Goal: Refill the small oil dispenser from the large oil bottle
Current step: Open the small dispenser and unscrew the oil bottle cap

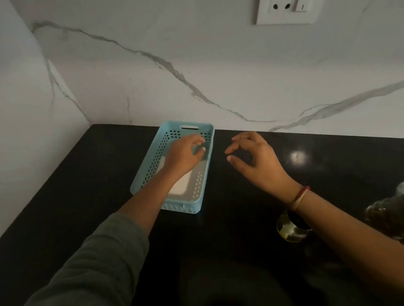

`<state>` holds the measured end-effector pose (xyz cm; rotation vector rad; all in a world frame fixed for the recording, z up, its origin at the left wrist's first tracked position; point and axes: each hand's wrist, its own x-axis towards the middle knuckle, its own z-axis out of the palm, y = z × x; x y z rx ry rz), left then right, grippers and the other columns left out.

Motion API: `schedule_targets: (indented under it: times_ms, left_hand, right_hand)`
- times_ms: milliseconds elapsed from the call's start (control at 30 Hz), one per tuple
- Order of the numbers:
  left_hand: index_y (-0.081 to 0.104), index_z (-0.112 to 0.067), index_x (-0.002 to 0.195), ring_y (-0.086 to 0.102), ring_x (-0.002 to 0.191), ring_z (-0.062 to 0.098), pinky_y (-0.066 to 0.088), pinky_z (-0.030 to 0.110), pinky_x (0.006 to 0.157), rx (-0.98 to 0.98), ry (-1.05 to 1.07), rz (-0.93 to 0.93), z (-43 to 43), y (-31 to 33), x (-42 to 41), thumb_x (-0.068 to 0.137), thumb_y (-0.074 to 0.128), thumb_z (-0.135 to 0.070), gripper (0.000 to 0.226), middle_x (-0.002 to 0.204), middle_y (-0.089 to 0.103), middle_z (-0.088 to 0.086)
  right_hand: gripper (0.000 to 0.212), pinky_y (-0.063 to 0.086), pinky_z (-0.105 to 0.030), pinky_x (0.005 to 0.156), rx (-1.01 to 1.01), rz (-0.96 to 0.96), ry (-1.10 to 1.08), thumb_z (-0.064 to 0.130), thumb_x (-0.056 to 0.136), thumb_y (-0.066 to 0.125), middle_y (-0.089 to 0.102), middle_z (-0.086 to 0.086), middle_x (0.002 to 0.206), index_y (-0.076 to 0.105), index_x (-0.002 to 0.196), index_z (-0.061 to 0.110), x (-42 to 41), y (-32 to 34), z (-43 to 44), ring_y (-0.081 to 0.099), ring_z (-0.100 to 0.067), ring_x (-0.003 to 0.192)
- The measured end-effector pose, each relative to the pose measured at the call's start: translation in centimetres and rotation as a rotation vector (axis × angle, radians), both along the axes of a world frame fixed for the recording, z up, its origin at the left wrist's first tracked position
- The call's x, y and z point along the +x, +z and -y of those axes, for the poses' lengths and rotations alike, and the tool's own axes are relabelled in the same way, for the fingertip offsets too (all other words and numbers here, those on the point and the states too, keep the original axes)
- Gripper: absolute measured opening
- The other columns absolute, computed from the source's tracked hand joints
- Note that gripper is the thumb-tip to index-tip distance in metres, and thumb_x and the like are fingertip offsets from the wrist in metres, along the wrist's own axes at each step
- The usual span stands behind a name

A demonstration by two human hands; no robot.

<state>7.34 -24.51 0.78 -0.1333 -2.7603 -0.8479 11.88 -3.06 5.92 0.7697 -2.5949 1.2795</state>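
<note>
**Sleeved arm forward, both hands empty over the dark counter**

Grey sleeve point(85, 275) fills the near left corner, pushed up to the forearm, and from it the left hand point(184, 154) reaches out above a pale blue perforated basket point(147, 166). Its fingers are loosely bent and hold nothing; whether they touch the basket's far wall I cannot tell. A flat white thing point(179, 188) lies on the basket floor, partly under the wrist.

Just to the right of the basket, the right hand point(256, 158) hangs over the black countertop point(79, 185), fingers curved, thumb and forefinger apart, also holding nothing. A red and pale band point(299, 197) circles that wrist.

Under the right forearm stands the small oil dispenser point(289, 230), glass with yellow oil showing and a dark top, half hidden by the arm. Near it, at the right edge, is the large oil bottle point(401, 210), clear and ribbed, blurred; whether it stands or lies I cannot make out. Both are well apart from either hand.

Behind the counter rises a white marble wall point(189, 58) with grey veins, and a white wall socket point(286, 1) sits high on the right.
</note>
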Motion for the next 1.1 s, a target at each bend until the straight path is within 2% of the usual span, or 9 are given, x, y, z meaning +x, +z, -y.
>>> schedule_targets:
  times_ms: [133, 233, 433, 567, 700, 767, 900, 1000, 1100]
  left_hand:
    - [0.062, -0.009, 0.115, 0.061, 0.1, 0.016, 0.049, 0.029, 0.082, 0.085, -0.029, -0.339, -2.8, 2.3, 0.9, 0.092, 0.06, -0.02, 0.026, 0.109, 0.065, 0.004]
    - [0.061, -0.008, 0.113, 0.06, 0.1, 0.016, 0.048, 0.028, 0.082, 0.137, -0.091, -0.444, -5.1, 3.3, 1.3, 0.091, 0.06, -0.019, 0.025, 0.106, 0.064, 0.004]
    - [0.053, -0.01, 0.12, 0.057, 0.103, 0.014, 0.049, 0.031, 0.086, 0.247, -0.233, -0.454, -9.0, 2.8, 3.0, 0.091, 0.058, -0.026, 0.033, 0.113, 0.059, 0.003]
    - [0.045, -0.02, 0.127, 0.055, 0.107, 0.006, 0.046, 0.025, 0.089, 0.309, -0.32, -0.391, -11.6, 1.5, 5.2, 0.091, 0.057, -0.037, 0.042, 0.12, 0.053, -0.007]
    - [0.042, -0.025, 0.13, 0.052, 0.111, 0.003, 0.045, 0.028, 0.093, 0.332, -0.404, -0.325, -13.9, 1.2, 7.2, 0.09, 0.056, -0.048, 0.048, 0.123, 0.051, -0.009]
    - [0.043, -0.021, 0.131, 0.052, 0.112, 0.004, 0.045, 0.028, 0.095, 0.344, -0.434, -0.319, -14.9, 1.3, 7.8, 0.089, 0.057, -0.046, 0.05, 0.124, 0.051, -0.006]
    - [0.043, -0.015, 0.132, 0.052, 0.114, 0.006, 0.044, 0.029, 0.097, 0.375, -0.478, -0.32, -16.7, 2.3, 8.4, 0.087, 0.059, -0.044, 0.056, 0.126, 0.052, -0.001]
    - [0.042, -0.015, 0.133, 0.05, 0.117, 0.007, 0.044, 0.029, 0.098, 0.386, -0.512, -0.333, -18.3, 3.3, 8.3, 0.085, 0.06, -0.046, 0.059, 0.129, 0.051, -0.001]
    - [0.042, -0.016, 0.132, 0.049, 0.118, 0.008, 0.043, 0.031, 0.099, 0.402, -0.544, -0.358, -20.2, 4.1, 8.3, 0.083, 0.06, -0.047, 0.061, 0.129, 0.05, -0.002]
  right_hand:
    - [0.013, 0.038, -0.029, 0.097, -0.047, 0.003, -0.088, 0.017, 0.084, 0.067, 0.049, 0.006, 0.113, 0.067, 0.095, 0.025, 1.3, 0.1, -1.9, 0.048, -0.013, 0.115]
    - [0.013, 0.034, -0.025, 0.097, -0.064, -0.007, -0.142, 0.018, 0.085, 0.066, 0.047, 0.009, 0.115, 0.066, 0.094, 0.028, 2.0, 0.4, -3.1, 0.046, -0.011, 0.116]
    - [0.014, 0.035, -0.023, 0.098, -0.106, -0.042, -0.214, 0.015, 0.085, 0.066, 0.049, 0.005, 0.116, 0.067, 0.098, 0.02, 4.3, 1.3, -5.8, 0.047, -0.01, 0.117]
    - [0.019, 0.037, -0.014, 0.095, -0.124, -0.193, -0.276, 0.011, 0.084, 0.068, 0.052, -0.002, 0.115, 0.067, 0.103, 0.014, 6.5, 2.8, -7.9, 0.047, -0.006, 0.112]
    - [0.023, 0.043, -0.02, 0.088, -0.08, -0.357, -0.337, 0.012, 0.086, 0.067, 0.047, -0.001, 0.112, 0.065, 0.108, 0.009, 8.7, 5.8, -9.7, 0.045, -0.006, 0.107]
    - [0.027, 0.044, -0.027, 0.082, 0.016, -0.424, -0.395, 0.022, 0.088, 0.063, 0.049, -0.005, 0.107, 0.063, 0.112, 0.009, 9.8, 7.6, -10.9, 0.047, -0.014, 0.101]
    - [0.038, 0.036, -0.036, 0.074, 0.441, -0.512, -0.665, 0.041, 0.089, 0.058, 0.051, -0.018, 0.105, 0.062, 0.111, 0.01, 11.1, 10.6, -14.2, 0.049, -0.036, 0.095]
    - [0.052, 0.046, -0.049, 0.073, 0.676, -0.382, -0.833, 0.05, 0.083, 0.059, 0.054, -0.023, 0.107, 0.059, 0.114, 0.009, 11.2, 12.0, -17.0, 0.052, -0.046, 0.094]
    - [0.068, 0.051, -0.05, 0.075, 0.804, -0.124, -0.893, 0.067, 0.077, 0.05, 0.061, -0.02, 0.104, 0.056, 0.118, 0.012, 10.8, 12.7, -19.9, 0.059, -0.043, 0.09]
